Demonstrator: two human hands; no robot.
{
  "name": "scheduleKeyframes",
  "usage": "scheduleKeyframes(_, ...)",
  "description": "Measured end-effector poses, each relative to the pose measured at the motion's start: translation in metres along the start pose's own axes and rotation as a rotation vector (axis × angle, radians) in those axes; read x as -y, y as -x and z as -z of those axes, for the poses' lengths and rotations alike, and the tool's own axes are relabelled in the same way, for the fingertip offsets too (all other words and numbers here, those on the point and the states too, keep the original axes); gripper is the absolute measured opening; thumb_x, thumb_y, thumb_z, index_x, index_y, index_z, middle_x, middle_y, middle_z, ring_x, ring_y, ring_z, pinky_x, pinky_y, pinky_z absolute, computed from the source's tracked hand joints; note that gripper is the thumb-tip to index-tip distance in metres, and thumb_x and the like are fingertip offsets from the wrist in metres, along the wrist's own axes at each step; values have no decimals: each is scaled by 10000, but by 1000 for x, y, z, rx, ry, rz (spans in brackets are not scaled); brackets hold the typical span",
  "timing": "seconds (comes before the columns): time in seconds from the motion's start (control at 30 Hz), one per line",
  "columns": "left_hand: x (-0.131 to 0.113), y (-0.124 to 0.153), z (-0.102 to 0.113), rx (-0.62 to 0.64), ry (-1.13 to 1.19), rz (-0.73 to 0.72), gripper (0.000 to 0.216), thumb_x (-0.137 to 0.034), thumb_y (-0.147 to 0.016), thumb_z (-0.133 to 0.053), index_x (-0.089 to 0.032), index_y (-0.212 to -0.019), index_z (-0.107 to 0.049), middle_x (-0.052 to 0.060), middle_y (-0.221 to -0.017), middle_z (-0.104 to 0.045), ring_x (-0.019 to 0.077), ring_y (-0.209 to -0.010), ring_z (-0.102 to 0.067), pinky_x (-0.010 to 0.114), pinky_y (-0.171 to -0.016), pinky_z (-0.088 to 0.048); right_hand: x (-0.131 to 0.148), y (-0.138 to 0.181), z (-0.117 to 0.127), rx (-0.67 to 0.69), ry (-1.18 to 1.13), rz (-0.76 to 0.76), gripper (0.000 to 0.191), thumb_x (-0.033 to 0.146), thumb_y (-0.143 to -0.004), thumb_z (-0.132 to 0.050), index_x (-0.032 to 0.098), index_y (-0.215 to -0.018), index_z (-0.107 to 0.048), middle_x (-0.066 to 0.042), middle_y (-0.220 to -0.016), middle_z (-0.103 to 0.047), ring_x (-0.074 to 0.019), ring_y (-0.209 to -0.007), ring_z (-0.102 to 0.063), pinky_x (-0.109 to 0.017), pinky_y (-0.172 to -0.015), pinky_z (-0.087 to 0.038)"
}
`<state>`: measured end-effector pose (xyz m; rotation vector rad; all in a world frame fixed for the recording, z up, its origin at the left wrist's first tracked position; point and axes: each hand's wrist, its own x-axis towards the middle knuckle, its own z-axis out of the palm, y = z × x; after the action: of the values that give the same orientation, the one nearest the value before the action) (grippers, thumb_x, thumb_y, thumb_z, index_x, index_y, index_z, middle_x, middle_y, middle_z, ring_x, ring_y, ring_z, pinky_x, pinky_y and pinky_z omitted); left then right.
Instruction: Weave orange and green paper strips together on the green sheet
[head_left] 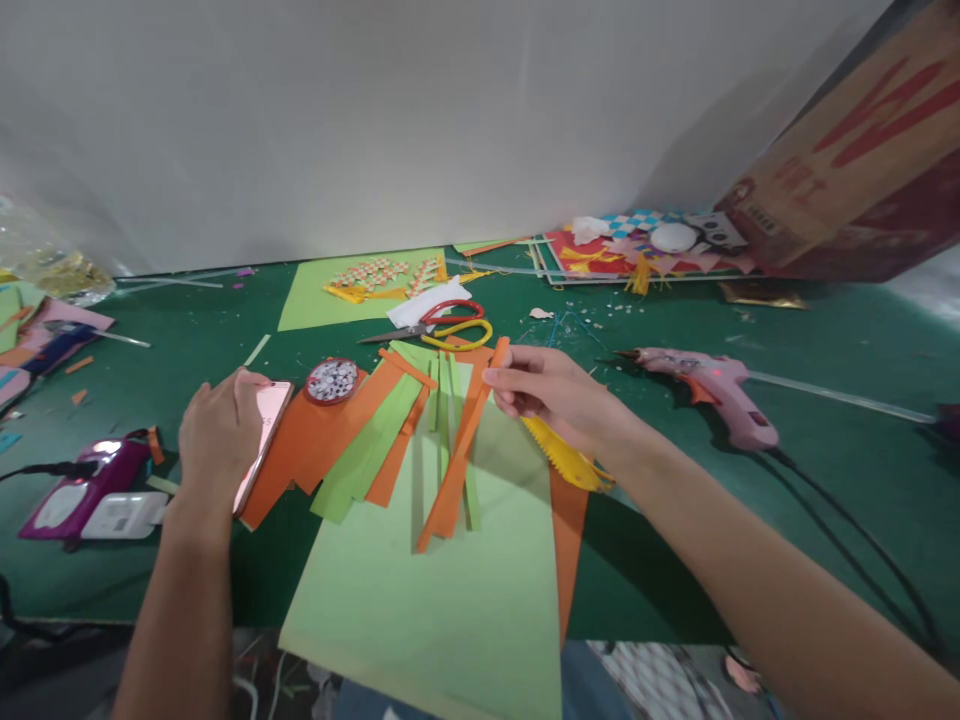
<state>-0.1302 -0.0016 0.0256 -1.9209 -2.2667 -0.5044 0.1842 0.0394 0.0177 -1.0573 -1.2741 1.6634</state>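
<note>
My right hand [555, 392] pinches the top end of a long orange paper strip [459, 455], lifting it over a pile of green and orange strips [390, 425] on a light green sheet [442, 590]. My left hand [217, 430] rests on a pink phone [262, 430] lying on the green table, fingers curled over its edge. A round tin of googly eyes [331, 380] sits just right of the phone. Under my right wrist lies a yellow toothed piece [566, 460].
Red and yellow scissors [450, 325] lie behind the strips. A pink glue gun [709, 390] with its cord lies to the right. A purple device [90, 490] sits at the left. Finished paper crafts [637, 250] and a cardboard box [862, 170] stand at the back right.
</note>
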Motion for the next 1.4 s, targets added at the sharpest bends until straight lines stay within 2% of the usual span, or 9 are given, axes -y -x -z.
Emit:
scheduleKeyframes(0.07,0,0,0,-24,7,7,329,-190,-909,-266,-191,-893,-594,51,-1042,-688,234,-1042,-604,442,-1035,-348,0,0,0,2,0,-2,378,381,-606,-763,187,-547,-444,48,-458,-461,-61,-429,-396,-244,-439,-223)
scheduleKeyframes(0.23,1,4,1,-272,15,-15,383,-148,-868,-253,-153,-788,-628,94,-954,-708,238,-1000,-612,425,-985,-404,0,0,1,5,-3,9,358,361,-641,-737,183,-540,-443,42,-458,-471,-58,-433,-395,-242,-442,-219)
scheduleKeyframes(0.33,2,4,-2,-300,-2,19,414,-178,-856,-248,-162,-706,-634,86,-824,-711,220,-867,-642,406,-940,-445,-2,-1,2,11,-1,8,347,351,-649,-731,179,-539,-451,43,-459,-478,-55,-430,-396,-238,-441,-226)
scheduleKeyframes(0.4,3,3,-4,-327,4,38,453,-193,-848,-218,-170,-653,-626,93,-756,-703,216,-857,-652,391,-937,-451,-3,-1,2,17,5,6,345,356,-654,-732,177,-545,-458,44,-463,-480,-56,-434,-403,-236,-443,-233)
scheduleKeyframes(0.67,5,2,-9,-315,-5,61,476,-210,-845,-202,-164,-669,-642,105,-857,-726,195,-954,-658,370,-987,-422,-4,-1,3,15,11,-10,351,365,-656,-746,171,-563,-469,49,-486,-484,-55,-452,-420,-230,-453,-243)
scheduleKeyframes(0.87,2,3,-7,-197,-103,100,478,-211,-858,-208,-164,-751,-671,74,-831,-723,189,-822,-644,377,-973,-422,-6,-2,4,23,13,-14,347,364,-662,-740,173,-563,-467,47,-493,-480,-57,-453,-417,-236,-455,-237)
scheduleKeyframes(1.1,3,2,-6,-321,-50,76,446,-189,-834,-230,-151,-756,-667,90,-817,-712,192,-838,-636,344,-912,-455,-6,-2,3,18,24,-15,346,366,-665,-737,172,-555,-472,46,-487,-468,-60,-456,-416,-240,-455,-238)
scheduleKeyframes(1.3,4,3,-7,-327,-18,56,462,-189,-861,-220,-137,-762,-669,104,-848,-711,201,-899,-639,368,-929,-448,-7,-2,5,24,17,-12,355,381,-654,-748,172,-569,-474,47,-504,-483,-56,-459,-420,-236,-458,-243)
scheduleKeyframes(1.4,-5,2,-5,-298,48,17,428,-187,-871,-233,-164,-765,-647,76,-928,-713,191,-973,-627,376,-961,-427,-8,-2,3,23,21,-13,366,398,-646,-748,175,-567,-468,47,-492,-483,-59,-453,-421,-236,-455,-240)
